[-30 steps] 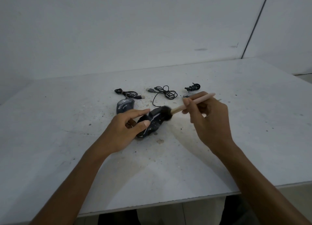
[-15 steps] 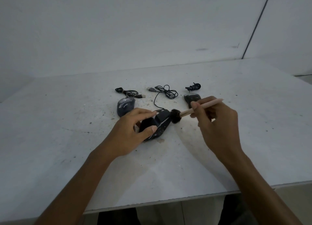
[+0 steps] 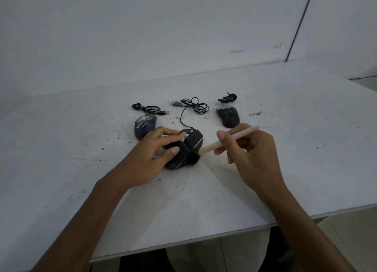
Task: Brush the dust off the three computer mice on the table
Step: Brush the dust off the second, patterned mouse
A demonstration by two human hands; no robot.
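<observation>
Three dark computer mice lie on the white table (image 3: pixel 285 169). My left hand (image 3: pixel 149 155) grips the middle black mouse (image 3: pixel 190 147) by its sides, thumb near me and fingers across its top. My right hand (image 3: pixel 253 153) holds a brush (image 3: pixel 228 140) with a pale pink handle like a pen; its dark bristles touch the near right side of that mouse. A grey mouse (image 3: pixel 143 126) sits to the left behind my left hand. Another dark mouse (image 3: pixel 228 116) lies at the back right.
Coiled cables lie behind the mice: one with a USB plug at the left (image 3: pixel 149 109), the middle mouse's cord (image 3: pixel 193 105), and a bundled one at the right (image 3: pixel 227 98). Dust and crumbs speckle the table around the mice. The table's front edge runs close below my forearms.
The brush has swept from the far end of the middle mouse down to its near right side. My left hand kept its grip on the mouse and turned it slightly.
</observation>
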